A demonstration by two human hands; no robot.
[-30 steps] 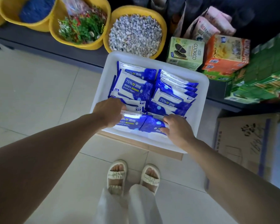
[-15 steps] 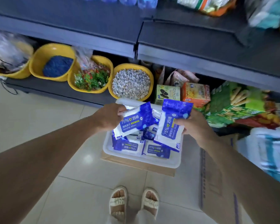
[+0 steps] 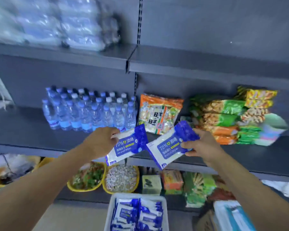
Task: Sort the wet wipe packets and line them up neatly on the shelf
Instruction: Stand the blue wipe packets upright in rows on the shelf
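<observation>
- Wet wipe packets are in both your hands, held side by side above the front edge of the grey shelf [image 3: 32, 130], both tilted with the blue ends up and to the right.
- That shelf carries, from its left part to its right end: a block of water bottles [image 3: 88, 112] against the back panel, an orange snack bag [image 3: 158, 112] just right of the central upright, and a stack of green and orange snack packs [image 3: 227, 120].
- The board above holds clear wrapped bundles [image 3: 57, 22] on its left half, blurred.
- Below, the white tray [image 3: 111, 209] at the bottom edge of the view holds more blue and white packets [image 3: 137, 214].
- On the lowest board, yellow bowls [image 3: 122, 179] sit left of small boxes [image 3: 151, 184].
- Your left hand [image 3: 98, 142] grips the left packet [image 3: 127, 145] at its upper left edge, fingers curled over it.
- Your right hand [image 3: 202, 144] pinches the right packet [image 3: 168, 145] at its right end, thumb on the printed face.
- The two packets nearly meet at their inner corners; you cannot tell if they touch.
</observation>
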